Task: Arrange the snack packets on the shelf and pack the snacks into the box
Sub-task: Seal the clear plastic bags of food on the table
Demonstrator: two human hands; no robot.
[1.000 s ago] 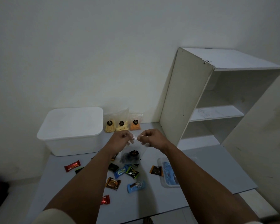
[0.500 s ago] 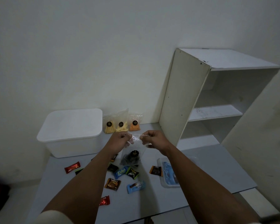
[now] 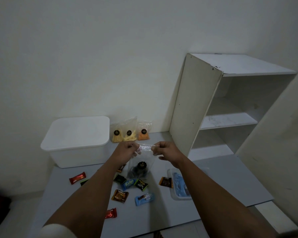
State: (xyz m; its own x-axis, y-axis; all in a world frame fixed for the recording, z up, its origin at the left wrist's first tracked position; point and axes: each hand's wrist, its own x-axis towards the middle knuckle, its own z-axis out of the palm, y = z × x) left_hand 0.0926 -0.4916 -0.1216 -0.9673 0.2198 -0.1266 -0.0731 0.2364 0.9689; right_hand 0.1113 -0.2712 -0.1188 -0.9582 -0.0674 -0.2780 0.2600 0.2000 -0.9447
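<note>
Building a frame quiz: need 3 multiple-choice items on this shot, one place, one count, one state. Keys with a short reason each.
1. Where do the clear snack bags stand that are not held?
A. on the middle shelf
B. against the wall, between the white box and the shelf unit
C. inside the white box

2. How many clear bags stand there?
A. one
B. three
C. five

3. How is the bag with dark snacks held?
A. it lies flat on the table
B. one hand grips its bottom
C. both hands pinch its top edge

Answers: 1 B, the clear snack bags stand between the white box and the shelf unit. 2 B, two yellowish and one orange. 3 C, the left hand and right hand pinch the top of the bag with dark snacks, which hangs above the table.
</note>
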